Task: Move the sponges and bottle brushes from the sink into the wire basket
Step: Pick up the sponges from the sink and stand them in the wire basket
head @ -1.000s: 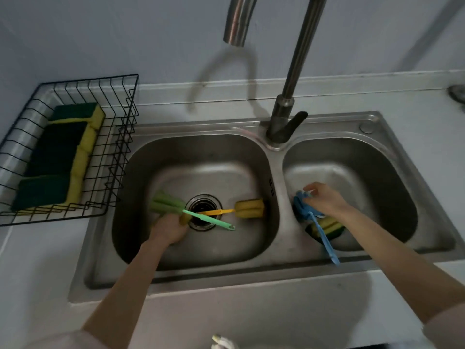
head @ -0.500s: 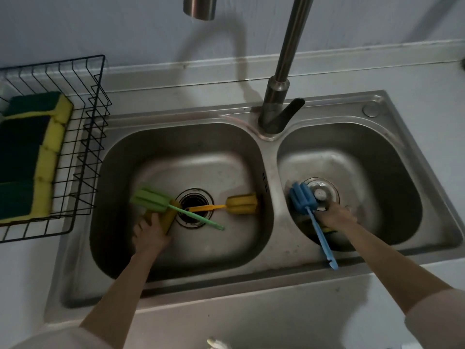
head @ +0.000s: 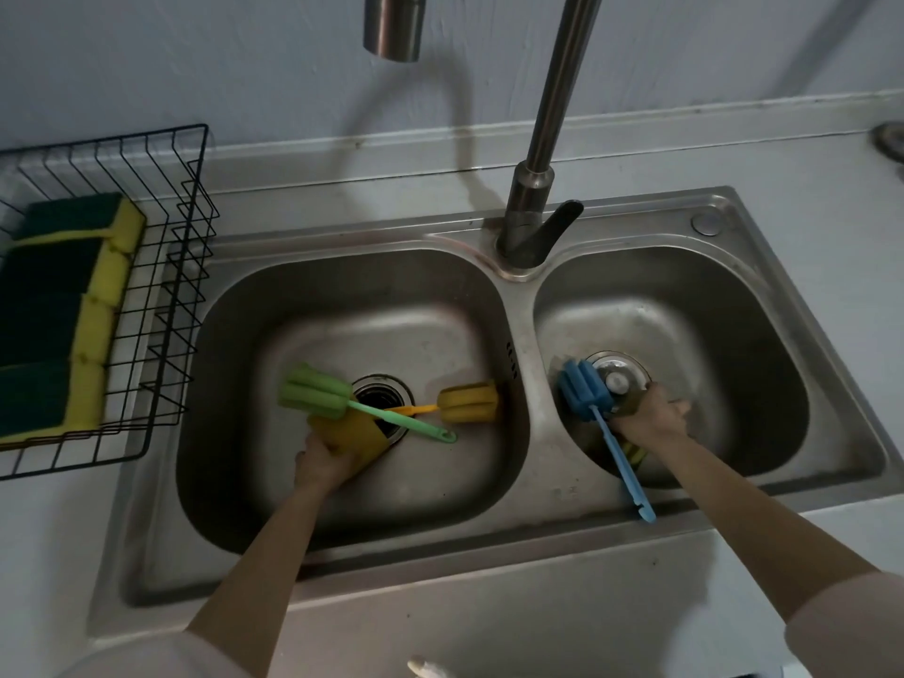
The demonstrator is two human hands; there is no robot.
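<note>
In the left basin of the steel sink [head: 518, 335], my left hand [head: 325, 462] grips a yellow sponge [head: 352, 435] lifted under the green bottle brush [head: 337, 401]. A yellow bottle brush [head: 467, 405] lies right of the drain. In the right basin my right hand [head: 648, 418] is closed on a sponge [head: 636, 452], mostly hidden beneath hand and wrist. The blue bottle brush [head: 587, 398] leans there, its handle resting on the front rim. The black wire basket [head: 181, 266] on the left counter holds several green-and-yellow sponges [head: 73, 305].
A tall steel faucet [head: 538, 188] rises behind the divider between the basins, its spout [head: 394, 26] hanging over the left basin. Each basin has a drain, left [head: 381, 401] and right [head: 619, 379]. A wall runs behind the counter.
My left hand has taken hold of the yellow sponge and tipped it up beneath the green brush. My right hand has dropped past the blue brush head onto the sponge in the right basin.
</note>
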